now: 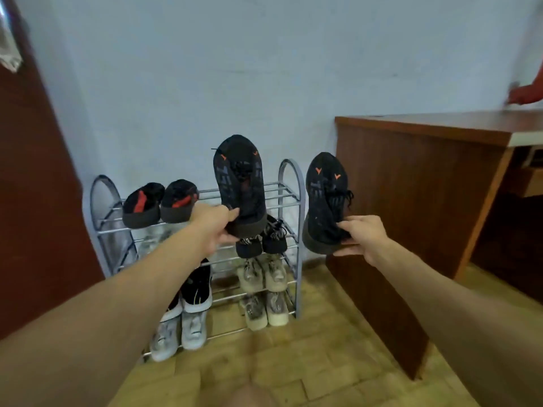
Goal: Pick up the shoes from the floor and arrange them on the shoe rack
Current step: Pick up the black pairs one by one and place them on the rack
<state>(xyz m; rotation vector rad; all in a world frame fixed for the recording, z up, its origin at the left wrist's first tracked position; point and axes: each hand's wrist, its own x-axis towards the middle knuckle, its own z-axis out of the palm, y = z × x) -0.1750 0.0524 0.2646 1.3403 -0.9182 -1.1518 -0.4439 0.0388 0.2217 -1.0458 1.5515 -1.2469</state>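
Though unshelved, shoe [239, 183] in hand [213, 227]

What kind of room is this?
Probably a home entryway or hall corner: a metal shoe rack full of shoes stands against a pale wall, beside a wooden desk on a tiled floor.

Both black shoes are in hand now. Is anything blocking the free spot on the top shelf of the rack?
Nothing visible does. The left hand holds one black shoe over the right half of the top shelf, which shows bare bars. The black-and-red pair fills only its left half. The right hand holds the other shoe just right of the rack.
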